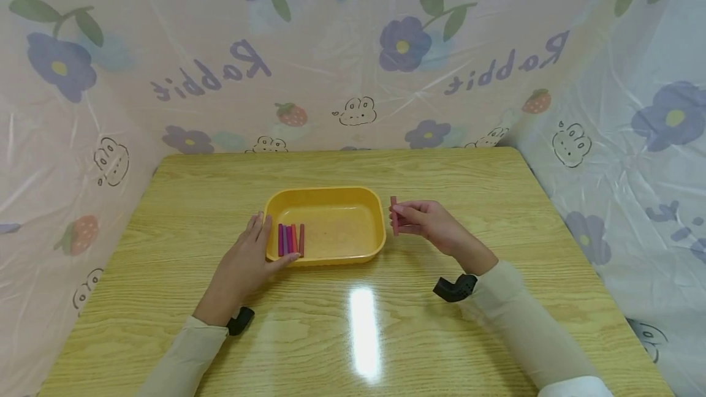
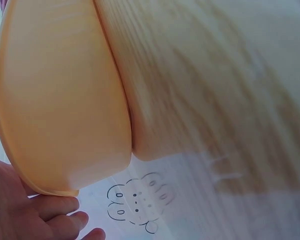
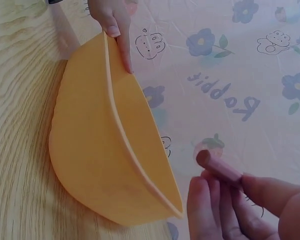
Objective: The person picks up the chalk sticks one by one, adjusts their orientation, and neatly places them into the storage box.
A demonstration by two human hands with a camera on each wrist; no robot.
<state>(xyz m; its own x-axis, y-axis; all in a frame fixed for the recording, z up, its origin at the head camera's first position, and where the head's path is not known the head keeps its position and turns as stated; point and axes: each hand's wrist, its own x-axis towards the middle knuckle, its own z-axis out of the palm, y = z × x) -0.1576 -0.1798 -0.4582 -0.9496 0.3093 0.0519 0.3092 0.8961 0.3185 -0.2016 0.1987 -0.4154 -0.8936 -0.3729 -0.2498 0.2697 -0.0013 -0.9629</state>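
Observation:
A yellow plastic tray (image 1: 353,257) stands on the wooden table. Inside it, several crayons (image 1: 288,241) in purple, pink, orange and brownish red lie side by side at the left end. My left hand (image 1: 242,262) holds the tray's left end, with the thumb along the front rim and the fingers at the left side; the left wrist view shows its fingers (image 2: 57,220) by the rim. Just beyond the tray's right end, my right hand (image 1: 432,225) pinches a brownish-red crayon (image 3: 219,167) between thumb and fingers, apart from the tray.
The wooden table (image 1: 309,336) spreads around the tray, with a bright light reflection in front. Printed plastic sheeting (image 1: 331,48) with flowers and rabbits hangs behind the table and at both sides. Black devices (image 1: 456,288) sit at both wrists.

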